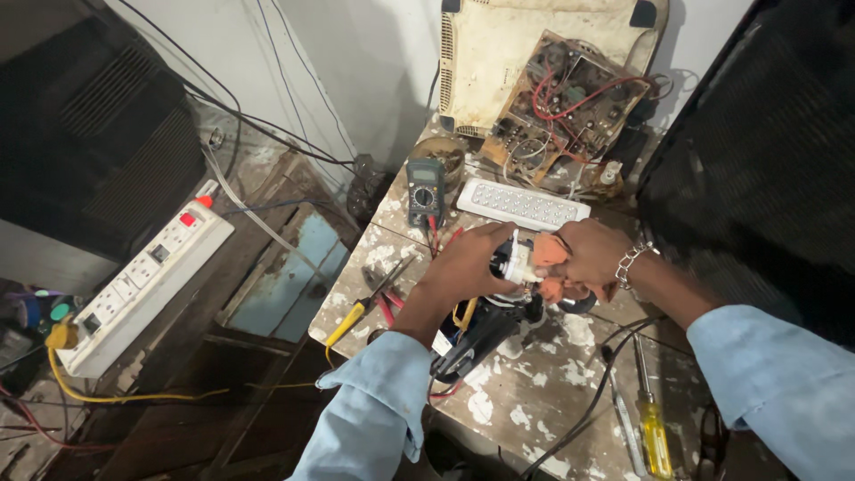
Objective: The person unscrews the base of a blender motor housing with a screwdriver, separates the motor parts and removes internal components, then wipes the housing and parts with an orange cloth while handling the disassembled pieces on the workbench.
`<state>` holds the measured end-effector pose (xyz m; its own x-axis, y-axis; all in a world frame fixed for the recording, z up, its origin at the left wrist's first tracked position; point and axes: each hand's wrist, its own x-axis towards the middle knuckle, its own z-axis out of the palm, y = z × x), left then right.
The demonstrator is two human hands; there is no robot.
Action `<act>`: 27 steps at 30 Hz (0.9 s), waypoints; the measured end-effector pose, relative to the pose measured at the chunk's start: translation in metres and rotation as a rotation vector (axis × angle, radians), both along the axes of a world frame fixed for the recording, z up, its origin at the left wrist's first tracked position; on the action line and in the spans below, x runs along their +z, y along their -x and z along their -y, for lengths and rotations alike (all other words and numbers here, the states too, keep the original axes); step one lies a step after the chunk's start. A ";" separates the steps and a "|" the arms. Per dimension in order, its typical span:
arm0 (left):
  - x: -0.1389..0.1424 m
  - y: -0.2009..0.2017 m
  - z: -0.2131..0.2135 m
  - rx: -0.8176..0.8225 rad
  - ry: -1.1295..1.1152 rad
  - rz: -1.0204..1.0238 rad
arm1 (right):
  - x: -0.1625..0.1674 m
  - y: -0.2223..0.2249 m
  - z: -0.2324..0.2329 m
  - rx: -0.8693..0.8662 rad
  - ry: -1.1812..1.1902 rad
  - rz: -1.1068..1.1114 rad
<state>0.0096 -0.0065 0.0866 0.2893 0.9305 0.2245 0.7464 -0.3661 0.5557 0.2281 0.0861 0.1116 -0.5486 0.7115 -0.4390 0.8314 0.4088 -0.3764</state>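
Both hands are together over the bench (534, 392). Left hand (465, 264) and right hand (588, 256) are clamped on a small device (521, 267), white and orange on top with a black body below, maybe a motor, hard to tell. Multimeter (426, 189) and LED panel (523, 205) sit just behind, yellow screwdriver (653, 419) off right.

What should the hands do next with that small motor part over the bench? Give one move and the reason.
Probably keep the left hand steady and let the right hand work the white-and-orange part: both hands grip it above the black housing, so it sits unsupported.
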 end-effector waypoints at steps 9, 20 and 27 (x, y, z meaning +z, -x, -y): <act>-0.007 0.025 0.005 0.080 -0.083 0.163 | -0.032 0.016 -0.011 0.004 0.035 -0.149; 0.003 0.043 0.017 0.225 0.234 0.142 | -0.049 0.036 -0.014 0.101 -0.121 0.000; -0.009 0.049 0.010 0.254 0.325 0.156 | -0.045 0.040 -0.010 0.079 -0.133 0.031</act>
<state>-0.0396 -0.0164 0.0771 0.0285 0.9972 -0.0690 0.6885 0.0304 0.7246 0.1884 0.0962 0.0663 -0.5926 0.7198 -0.3615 0.8052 0.5177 -0.2891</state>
